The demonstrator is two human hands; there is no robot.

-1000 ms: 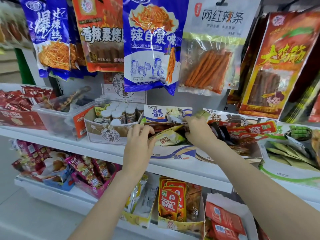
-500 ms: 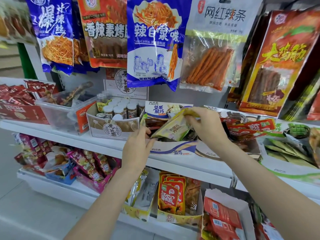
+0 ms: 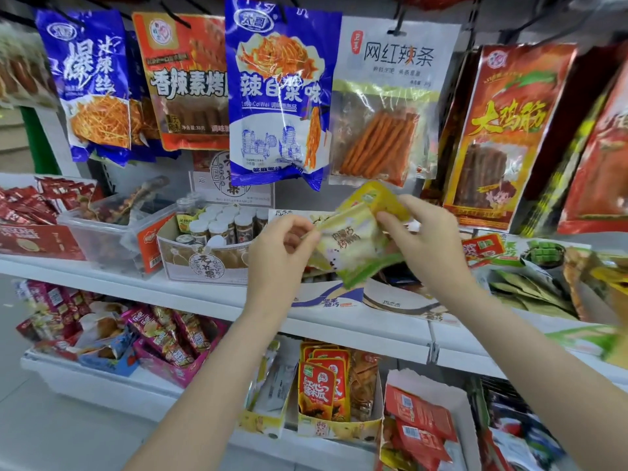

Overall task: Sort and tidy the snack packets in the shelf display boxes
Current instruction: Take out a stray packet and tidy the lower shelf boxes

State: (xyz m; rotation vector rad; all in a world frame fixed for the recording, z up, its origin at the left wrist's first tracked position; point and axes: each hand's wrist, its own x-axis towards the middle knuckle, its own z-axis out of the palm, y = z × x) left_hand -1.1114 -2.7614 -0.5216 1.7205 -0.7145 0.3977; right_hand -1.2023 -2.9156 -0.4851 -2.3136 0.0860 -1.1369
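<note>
A small stack of yellow-green and white snack packets [image 3: 353,243] is held up in front of the shelf, above a white and blue display box [image 3: 339,297]. My right hand [image 3: 428,239] grips the packets from the right, thumb across their face. My left hand [image 3: 282,253] pinches their left edge. The box's contents are mostly hidden behind the packets and my hands.
Large snack bags [image 3: 278,96] hang on hooks just above my hands. On the shelf stand a box of small jars [image 3: 210,246], a clear tub [image 3: 108,239] and a red box [image 3: 37,232] to the left, green packets [image 3: 530,290] to the right. More display boxes [image 3: 336,392] fill the lower shelf.
My right hand has lifted the yellow-green packets up out of the display box. My left hand rose from the box and took hold of their left edge.
</note>
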